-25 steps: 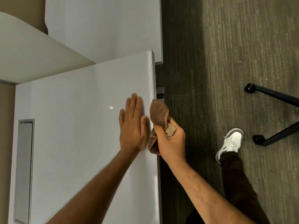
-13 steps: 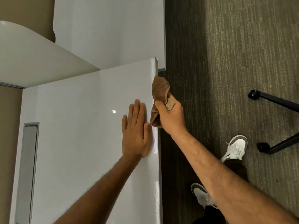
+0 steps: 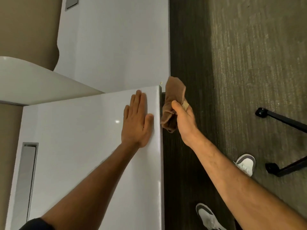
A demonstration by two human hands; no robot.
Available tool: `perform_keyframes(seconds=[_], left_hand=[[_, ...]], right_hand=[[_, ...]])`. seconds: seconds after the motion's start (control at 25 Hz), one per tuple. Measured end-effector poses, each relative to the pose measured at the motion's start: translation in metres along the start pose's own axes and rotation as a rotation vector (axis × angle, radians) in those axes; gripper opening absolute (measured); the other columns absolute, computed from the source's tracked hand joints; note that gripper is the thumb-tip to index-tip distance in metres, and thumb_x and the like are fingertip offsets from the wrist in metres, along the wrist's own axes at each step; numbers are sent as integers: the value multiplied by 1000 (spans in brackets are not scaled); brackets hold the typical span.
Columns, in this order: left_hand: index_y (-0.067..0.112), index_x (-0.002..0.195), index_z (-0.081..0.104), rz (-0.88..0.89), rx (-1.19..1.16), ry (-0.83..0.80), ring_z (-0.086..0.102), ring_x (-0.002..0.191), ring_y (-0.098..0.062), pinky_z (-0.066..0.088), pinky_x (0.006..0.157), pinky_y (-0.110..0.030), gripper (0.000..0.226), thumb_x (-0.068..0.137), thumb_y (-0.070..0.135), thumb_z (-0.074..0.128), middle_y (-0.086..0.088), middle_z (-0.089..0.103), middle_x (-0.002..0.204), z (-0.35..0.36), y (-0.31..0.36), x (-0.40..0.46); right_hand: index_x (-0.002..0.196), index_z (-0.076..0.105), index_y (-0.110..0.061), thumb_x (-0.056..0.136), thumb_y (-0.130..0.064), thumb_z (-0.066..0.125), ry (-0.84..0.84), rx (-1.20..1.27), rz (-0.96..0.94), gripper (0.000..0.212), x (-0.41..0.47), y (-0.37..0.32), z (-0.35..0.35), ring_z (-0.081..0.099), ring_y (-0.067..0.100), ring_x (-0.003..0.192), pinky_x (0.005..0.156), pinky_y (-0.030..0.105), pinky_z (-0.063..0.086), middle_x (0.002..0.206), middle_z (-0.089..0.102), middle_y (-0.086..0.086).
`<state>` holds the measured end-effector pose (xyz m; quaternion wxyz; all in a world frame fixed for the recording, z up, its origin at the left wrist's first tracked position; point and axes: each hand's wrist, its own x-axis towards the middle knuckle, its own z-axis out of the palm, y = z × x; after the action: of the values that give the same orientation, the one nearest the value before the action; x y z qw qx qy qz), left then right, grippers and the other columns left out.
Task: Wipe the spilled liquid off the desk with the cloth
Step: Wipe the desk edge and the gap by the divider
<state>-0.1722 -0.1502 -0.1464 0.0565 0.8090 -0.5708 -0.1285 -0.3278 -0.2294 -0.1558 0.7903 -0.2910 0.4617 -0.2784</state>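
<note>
My left hand (image 3: 137, 119) lies flat, fingers together, on the glossy white desk (image 3: 74, 146) close to its right edge and far corner. My right hand (image 3: 184, 121) grips a bunched brown cloth (image 3: 174, 97) just off the desk's right edge, over the dark floor. The cloth hangs beside the edge, near the desk's far right corner. No liquid shows on the desk; only a small light glint (image 3: 117, 121) sits left of my left hand.
A grey cable slot (image 3: 26, 176) is set into the desk at the left. A second white desk (image 3: 116, 44) adjoins beyond. Carpet lies to the right, with black chair legs on castors (image 3: 282, 120) and my white shoes (image 3: 245, 163) below.
Both hands have moved forward along the desk's right edge toward its far corner. The cloth stays gripped in my right hand beside the edge. My feet have stepped forward.
</note>
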Motion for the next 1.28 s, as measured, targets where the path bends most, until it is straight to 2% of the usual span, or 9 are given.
perform_keyframes(seconds=[0.2,0.36,0.56,0.64,0.76,0.88,1.04,1.2,1.28], left_hand=[[19,167,7,-19,20,-5,-4,162,-17,1,131,-45,70,106,52,14,-1,0,176,-3,3,0],[18,166,9,-28,6,2,-3,162,-18,1,131,-46,70,105,50,16,0,0,175,-7,5,3],[20,167,9,-15,-13,38,-1,162,-17,2,131,-46,70,105,51,19,-1,3,176,2,-2,10],[20,167,9,-8,-11,50,-1,162,-17,1,131,-45,70,105,51,20,0,3,176,5,-5,9],[19,167,8,16,-6,52,-1,162,-19,1,131,-46,71,105,52,18,-2,3,176,5,-7,7],[17,167,8,17,11,47,-1,162,-22,2,131,-50,70,107,50,19,-4,3,176,4,-5,6],[15,167,8,2,11,33,-1,162,-24,2,131,-50,67,108,44,22,-6,2,176,0,0,1],[13,166,8,1,3,24,-2,162,-25,2,131,-50,67,108,43,21,-7,2,176,-4,6,1],[13,166,8,0,-2,19,-1,162,-25,2,131,-50,67,108,43,21,-7,2,176,-3,6,-1]], right_hand=[[102,58,-48,106,-34,49,-94,-144,70,17,10,5,18,64,-20,81,64,4,50,87,70,-32],[125,52,-47,108,-27,46,-152,-176,83,27,-4,7,17,62,-17,101,76,3,50,123,63,-13],[150,36,-42,106,-29,49,-140,-236,67,48,-49,44,9,52,10,131,104,31,53,151,43,1],[149,35,-45,105,-30,51,-139,-266,66,49,-78,62,6,49,11,135,111,40,48,155,39,1],[140,30,-54,98,-41,50,-132,-260,90,48,-121,83,3,42,11,142,118,39,41,159,34,-2],[143,26,-52,90,-51,48,-119,-267,155,57,-165,109,-3,39,12,145,120,39,37,161,30,-6],[136,27,-59,92,-51,46,-123,-313,136,48,-213,139,-9,34,9,148,124,36,30,163,26,-9],[135,26,-61,94,-48,49,-84,-288,99,50,-210,143,-6,39,9,144,120,33,36,161,30,-7],[131,25,-71,99,-40,53,-76,-293,53,53,-194,135,-4,39,9,142,118,28,36,160,28,-8]])
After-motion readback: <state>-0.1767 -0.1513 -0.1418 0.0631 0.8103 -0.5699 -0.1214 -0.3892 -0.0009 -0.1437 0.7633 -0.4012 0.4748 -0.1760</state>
